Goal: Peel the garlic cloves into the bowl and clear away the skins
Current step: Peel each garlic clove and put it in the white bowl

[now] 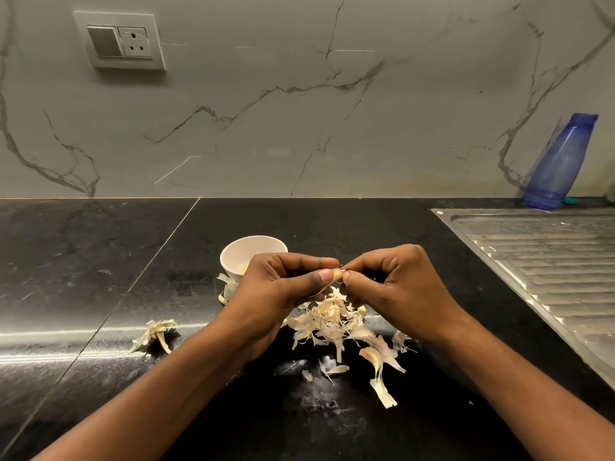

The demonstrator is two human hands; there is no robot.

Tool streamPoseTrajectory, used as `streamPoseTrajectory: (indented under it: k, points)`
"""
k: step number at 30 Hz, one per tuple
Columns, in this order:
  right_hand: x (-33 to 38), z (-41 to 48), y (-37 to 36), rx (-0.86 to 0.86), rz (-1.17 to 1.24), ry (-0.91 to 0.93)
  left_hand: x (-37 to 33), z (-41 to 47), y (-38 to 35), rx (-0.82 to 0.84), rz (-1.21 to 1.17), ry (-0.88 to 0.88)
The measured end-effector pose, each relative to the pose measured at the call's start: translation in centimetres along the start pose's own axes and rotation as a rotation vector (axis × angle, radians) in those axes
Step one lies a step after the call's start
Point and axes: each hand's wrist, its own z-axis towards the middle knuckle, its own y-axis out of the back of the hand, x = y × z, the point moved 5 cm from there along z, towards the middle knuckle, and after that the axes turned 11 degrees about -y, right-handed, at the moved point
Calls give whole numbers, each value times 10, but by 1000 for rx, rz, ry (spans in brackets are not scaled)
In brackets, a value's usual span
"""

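A garlic clove is pinched from both sides by the curled fingers of the left hand and the right hand. From the clove, the white bowl is seen at ten o'clock and the heaped skins at six o'clock on the black counter.
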Motion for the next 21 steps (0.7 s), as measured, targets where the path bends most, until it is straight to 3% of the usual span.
streamPoseTrajectory:
  k: [13,21]
  points:
    - [-8,3,2,-22,341,-173,1,-1,-2,-52,-214,132]
    - [-12,4,5,37,292,-223,-2,1,1,-46,-193,84]
